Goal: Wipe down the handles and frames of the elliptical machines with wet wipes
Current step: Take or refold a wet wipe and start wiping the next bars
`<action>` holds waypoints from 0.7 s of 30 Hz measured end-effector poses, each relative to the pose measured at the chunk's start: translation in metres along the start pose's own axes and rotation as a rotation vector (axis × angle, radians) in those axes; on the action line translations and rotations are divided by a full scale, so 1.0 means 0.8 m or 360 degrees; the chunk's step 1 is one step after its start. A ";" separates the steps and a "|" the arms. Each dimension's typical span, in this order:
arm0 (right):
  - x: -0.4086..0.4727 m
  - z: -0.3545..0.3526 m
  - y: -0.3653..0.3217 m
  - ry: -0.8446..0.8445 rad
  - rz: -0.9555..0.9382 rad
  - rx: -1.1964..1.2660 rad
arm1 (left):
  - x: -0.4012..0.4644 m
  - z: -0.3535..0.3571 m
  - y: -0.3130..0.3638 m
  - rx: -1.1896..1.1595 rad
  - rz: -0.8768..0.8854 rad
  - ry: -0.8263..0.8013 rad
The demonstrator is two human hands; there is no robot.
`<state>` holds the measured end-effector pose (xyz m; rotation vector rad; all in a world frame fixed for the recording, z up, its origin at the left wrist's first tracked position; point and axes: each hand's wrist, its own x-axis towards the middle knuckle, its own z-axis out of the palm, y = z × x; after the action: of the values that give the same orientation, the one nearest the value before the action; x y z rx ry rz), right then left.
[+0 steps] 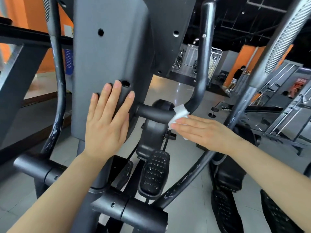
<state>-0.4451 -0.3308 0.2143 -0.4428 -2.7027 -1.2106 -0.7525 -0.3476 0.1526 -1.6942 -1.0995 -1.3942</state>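
The elliptical's grey central column (pixel 107 47) fills the upper middle of the head view. My left hand (pixel 107 118) lies flat against its lower part, fingers straight and spread. A black handle bar (pixel 154 113) juts out from the column to the right and curves upward (pixel 204 47). My right hand (pixel 205 132) has straight fingers pressing a white wet wipe (pixel 178 116) against the bend of that bar. Part of the wipe is hidden under my fingers.
A black studded pedal (pixel 154 174) sits below the bar, with a black crossbar (pixel 127 209) nearer me. Another curved handle (pixel 58 81) rises on the left. A neighbouring machine's handle (pixel 284 39) and pedals (pixel 277 214) stand right. A person (pixel 237 78) stands far back.
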 end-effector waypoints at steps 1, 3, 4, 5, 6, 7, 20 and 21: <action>-0.013 0.001 -0.001 -0.0037 0.0077 0.0025 | 0.000 -0.001 0.001 -0.0003 -0.0013 -0.0008; -0.035 -0.001 -0.005 -0.0038 0.0312 0.0037 | 0.001 -0.001 0.003 -0.0016 -0.0034 -0.0023; -0.042 -0.003 -0.011 0.0022 0.0478 0.0064 | 0.001 -0.002 0.003 0.0003 -0.0033 -0.0036; -0.046 -0.007 -0.019 0.0133 0.0685 0.0174 | 0.001 -0.004 0.004 0.0020 -0.0039 -0.0048; -0.045 -0.014 -0.029 0.0294 0.0924 0.0361 | 0.001 -0.006 0.006 0.0025 -0.0061 -0.0053; -0.040 -0.024 -0.039 0.0463 0.1151 0.0596 | 0.003 -0.009 0.013 0.0013 -0.0090 -0.0041; 0.022 -0.107 -0.016 0.1159 0.1723 0.1962 | 0.134 -0.017 0.169 -0.1629 -0.0522 -0.0671; 0.020 -0.107 -0.009 0.1157 0.1743 0.1987 | 0.137 -0.013 0.175 -0.1598 -0.0526 -0.0648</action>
<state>-0.4614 -0.3959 0.2702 -0.8151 -1.5759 0.5283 -0.6221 -0.3948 0.2641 -2.6773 -0.9631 -2.0793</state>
